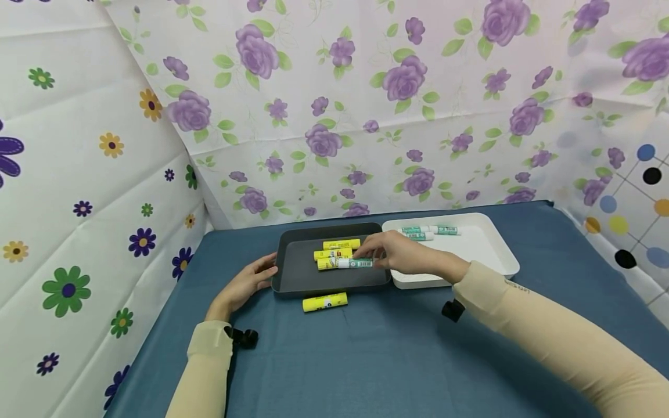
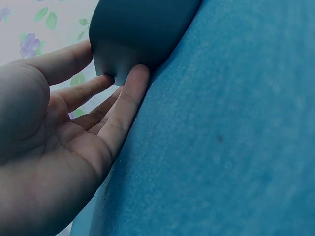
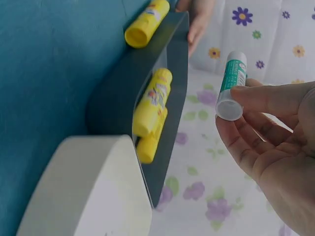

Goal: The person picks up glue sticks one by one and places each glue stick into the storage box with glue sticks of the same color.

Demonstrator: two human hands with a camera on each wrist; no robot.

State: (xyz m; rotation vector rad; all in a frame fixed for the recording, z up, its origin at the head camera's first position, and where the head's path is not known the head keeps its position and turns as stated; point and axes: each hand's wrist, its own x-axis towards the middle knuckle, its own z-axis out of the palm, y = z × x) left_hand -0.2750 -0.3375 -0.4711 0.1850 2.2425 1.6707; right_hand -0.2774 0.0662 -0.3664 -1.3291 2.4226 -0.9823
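My right hand [image 1: 405,252] pinches a green-and-white glue stick [image 3: 233,81] between thumb and fingers, over the right side of the dark grey tray [image 1: 295,278]. Its translucent end points toward the wrist camera. Inside that tray are yellow glue sticks: a rear one [image 1: 341,244], a middle one [image 1: 333,253] and a front one [image 1: 327,264], partly hidden behind the held stick in the head view. My left hand [image 1: 247,284] touches the tray's left outer wall; in the left wrist view its extended fingers [image 2: 133,88] rest against the corner.
Adjoining the grey tray on its right is a white tray [image 1: 491,249] holding green-and-white glue sticks [image 1: 445,230] near its back left. Another yellow glue stick [image 1: 324,302] lies on the blue cloth [image 1: 334,360] in front. Floral sheets [image 1: 324,174] hang behind and at the sides.
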